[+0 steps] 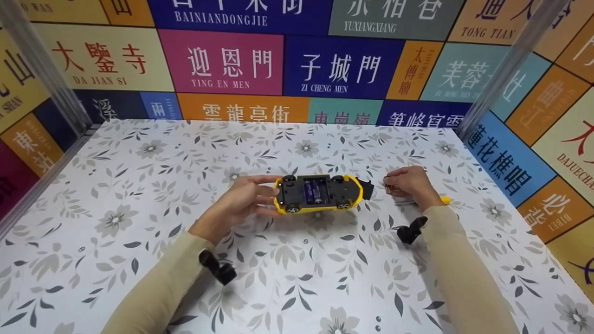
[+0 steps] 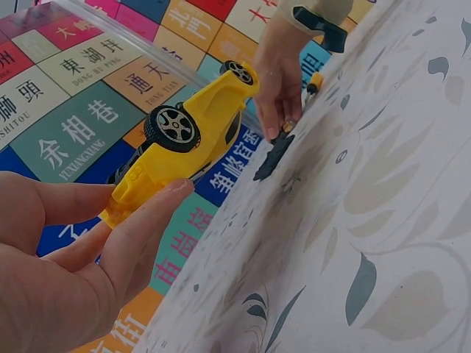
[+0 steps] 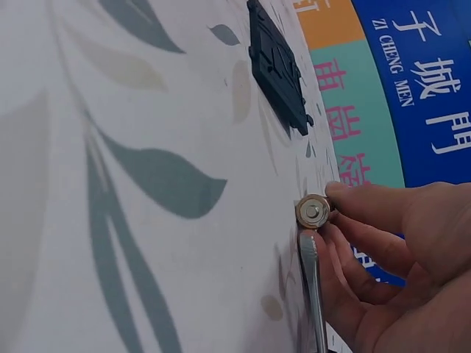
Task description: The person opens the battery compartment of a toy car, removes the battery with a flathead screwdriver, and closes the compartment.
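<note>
My left hand [image 1: 239,199] grips the rear or front end of a yellow toy car [image 1: 341,189], held underside up above the table. Purple batteries [image 1: 314,191] lie in the uncovered compartment on its black base. In the left wrist view, the car [image 2: 195,121] shows its side and wheels, with thumb and fingers around one end. My right hand [image 1: 410,183] pinches a battery [image 3: 313,211], its metal end facing the right wrist camera, low over the table. Just beside that battery lies the metal shaft of a screwdriver [image 3: 313,287]; its yellow handle [image 1: 445,200] shows past the wrist.
A black battery cover [image 3: 278,70] lies on the table between the car and my right hand. White cloth with grey flowers and leaves covers the table [image 1: 278,148]. Behind stands a wall of coloured sign panels [image 1: 222,62], with clear posts at the table's back corners.
</note>
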The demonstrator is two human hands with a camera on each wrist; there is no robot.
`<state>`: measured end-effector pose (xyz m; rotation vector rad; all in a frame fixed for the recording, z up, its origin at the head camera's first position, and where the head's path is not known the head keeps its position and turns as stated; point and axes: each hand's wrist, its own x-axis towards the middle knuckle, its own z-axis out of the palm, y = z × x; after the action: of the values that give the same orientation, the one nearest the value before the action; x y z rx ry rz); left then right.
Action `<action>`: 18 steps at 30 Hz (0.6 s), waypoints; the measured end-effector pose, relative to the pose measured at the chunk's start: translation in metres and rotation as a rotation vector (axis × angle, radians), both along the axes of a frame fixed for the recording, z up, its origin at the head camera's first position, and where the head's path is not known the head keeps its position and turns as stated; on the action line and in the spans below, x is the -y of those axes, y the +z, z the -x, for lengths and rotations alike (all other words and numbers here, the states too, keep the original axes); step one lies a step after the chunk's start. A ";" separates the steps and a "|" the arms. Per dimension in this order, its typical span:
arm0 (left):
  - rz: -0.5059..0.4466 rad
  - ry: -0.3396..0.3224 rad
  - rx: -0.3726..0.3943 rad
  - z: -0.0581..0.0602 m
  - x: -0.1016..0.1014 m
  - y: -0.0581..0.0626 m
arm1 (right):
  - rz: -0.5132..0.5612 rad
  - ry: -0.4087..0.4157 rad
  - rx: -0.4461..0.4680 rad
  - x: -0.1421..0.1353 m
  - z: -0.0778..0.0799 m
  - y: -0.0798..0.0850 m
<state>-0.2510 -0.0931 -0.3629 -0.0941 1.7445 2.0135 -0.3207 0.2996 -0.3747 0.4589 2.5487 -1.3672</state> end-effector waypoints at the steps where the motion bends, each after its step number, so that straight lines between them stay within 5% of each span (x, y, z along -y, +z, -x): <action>1: -0.004 0.000 -0.004 0.000 0.000 0.000 | -0.003 0.001 0.004 0.000 0.000 0.000; 8: -0.010 0.000 0.003 0.000 0.000 -0.001 | -0.025 -0.005 0.049 0.003 -0.004 0.010; 18: -0.010 -0.011 -0.009 -0.001 0.001 -0.002 | -0.057 0.168 -0.068 0.019 -0.024 0.043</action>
<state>-0.2505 -0.0941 -0.3650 -0.0718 1.7366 2.0172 -0.2962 0.2801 -0.3314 0.2049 2.6177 -1.2741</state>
